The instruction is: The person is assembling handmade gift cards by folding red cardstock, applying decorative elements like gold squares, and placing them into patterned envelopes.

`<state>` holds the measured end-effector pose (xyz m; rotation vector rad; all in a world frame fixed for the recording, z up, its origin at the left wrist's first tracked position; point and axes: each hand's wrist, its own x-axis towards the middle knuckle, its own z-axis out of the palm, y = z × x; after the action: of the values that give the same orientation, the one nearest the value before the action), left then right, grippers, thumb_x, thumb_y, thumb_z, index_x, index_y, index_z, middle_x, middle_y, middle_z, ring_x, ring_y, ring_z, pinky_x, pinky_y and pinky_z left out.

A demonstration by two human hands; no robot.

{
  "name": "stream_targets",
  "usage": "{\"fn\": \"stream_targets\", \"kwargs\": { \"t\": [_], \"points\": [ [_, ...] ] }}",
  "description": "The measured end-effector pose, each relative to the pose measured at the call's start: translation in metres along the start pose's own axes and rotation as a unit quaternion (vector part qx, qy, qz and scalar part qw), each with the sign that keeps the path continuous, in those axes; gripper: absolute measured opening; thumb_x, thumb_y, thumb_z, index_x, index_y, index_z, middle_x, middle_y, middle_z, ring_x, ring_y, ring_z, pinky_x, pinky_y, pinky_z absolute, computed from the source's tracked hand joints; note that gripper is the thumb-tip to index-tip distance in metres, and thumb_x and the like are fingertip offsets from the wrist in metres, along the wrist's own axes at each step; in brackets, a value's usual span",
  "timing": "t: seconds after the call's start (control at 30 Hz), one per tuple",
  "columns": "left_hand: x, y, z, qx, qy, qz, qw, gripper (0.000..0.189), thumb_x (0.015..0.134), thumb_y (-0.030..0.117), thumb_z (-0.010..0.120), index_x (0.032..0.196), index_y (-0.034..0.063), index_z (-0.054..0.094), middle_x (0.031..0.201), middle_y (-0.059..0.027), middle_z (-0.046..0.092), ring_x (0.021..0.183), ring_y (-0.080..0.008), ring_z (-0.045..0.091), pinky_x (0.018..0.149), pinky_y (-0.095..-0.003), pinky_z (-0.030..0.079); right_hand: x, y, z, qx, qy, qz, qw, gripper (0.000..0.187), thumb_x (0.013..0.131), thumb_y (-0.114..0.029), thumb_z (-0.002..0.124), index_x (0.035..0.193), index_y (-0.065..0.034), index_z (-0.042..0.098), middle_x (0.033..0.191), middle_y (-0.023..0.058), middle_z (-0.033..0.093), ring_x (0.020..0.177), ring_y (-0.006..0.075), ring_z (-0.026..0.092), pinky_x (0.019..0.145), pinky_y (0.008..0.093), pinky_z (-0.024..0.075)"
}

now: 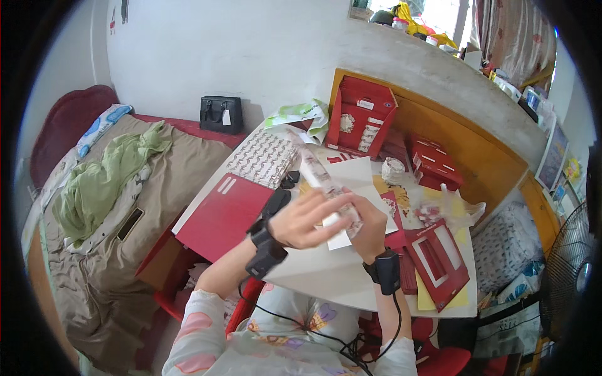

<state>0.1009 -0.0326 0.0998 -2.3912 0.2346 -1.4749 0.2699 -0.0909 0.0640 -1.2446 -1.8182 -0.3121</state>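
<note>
A long pale printed strip (314, 165) slants across the table in front of me, its lower end in my right hand (370, 225). My left hand (297, 222) is blurred, its fingers laid over the strip's lower part; I cannot tell if they grip it. Beneath the hands are white paper sheets (360, 171) on the white table (320, 277). A stack of white sheets with a repeating printed pattern (264, 155) lies beyond a flat red board (221, 214). At right, a red card with cut-out windows (438, 265) rests on yellow paper (458, 301).
An upright red box (360, 110) leans at the back, beside red cartons (435, 162). A white bundle (393, 170) and a clear plastic bag (463, 209) sit at right. Black cables (324, 331) hang across my lap. A fan (569, 272) stands at far right.
</note>
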Motion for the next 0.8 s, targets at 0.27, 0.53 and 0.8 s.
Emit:
{"fn": "stream_targets", "kwargs": {
  "t": [0.27,0.53,0.8],
  "points": [
    [-0.040,-0.005,0.075,0.100,0.105,-0.363,0.921,0.076,0.068,0.018,0.069,0.127,-0.0003,0.026,0.127,-0.0304,0.027,0.117,-0.0441,0.032,0.096,-0.0509,0.028,-0.027,0.034,-0.021,0.251,0.313,0.243,0.883,0.023,0.087,-0.010,0.052,0.102,0.0074,0.052,0.097,0.0092,0.058,0.089,0.0151,0.053,0.079,0.0282,0.0415],
    [-0.055,-0.011,0.114,-0.609,0.207,-0.671,0.367,0.038,0.083,0.013,0.056,0.116,-0.0002,0.042,0.106,-0.0074,0.055,0.095,-0.0178,0.056,0.079,-0.0281,0.047,-0.050,0.064,-0.022,0.311,0.316,0.290,0.848,0.037,0.084,-0.006,0.055,0.117,0.0048,0.041,0.114,0.0110,0.050,0.102,0.0176,0.048,0.088,0.0291,0.0376],
    [-0.079,-0.018,0.097,-0.736,0.208,-0.578,0.286,0.057,0.085,0.042,0.045,0.129,0.0069,0.035,0.127,-0.0117,0.043,0.115,-0.0262,0.043,0.096,-0.0385,0.033,-0.047,0.068,-0.042,0.068,0.106,0.067,0.990,0.043,0.074,0.007,0.051,0.116,-0.0015,0.052,0.120,0.0159,0.050,0.110,0.0260,0.049,0.088,0.0301,0.0403]
  ]
}}
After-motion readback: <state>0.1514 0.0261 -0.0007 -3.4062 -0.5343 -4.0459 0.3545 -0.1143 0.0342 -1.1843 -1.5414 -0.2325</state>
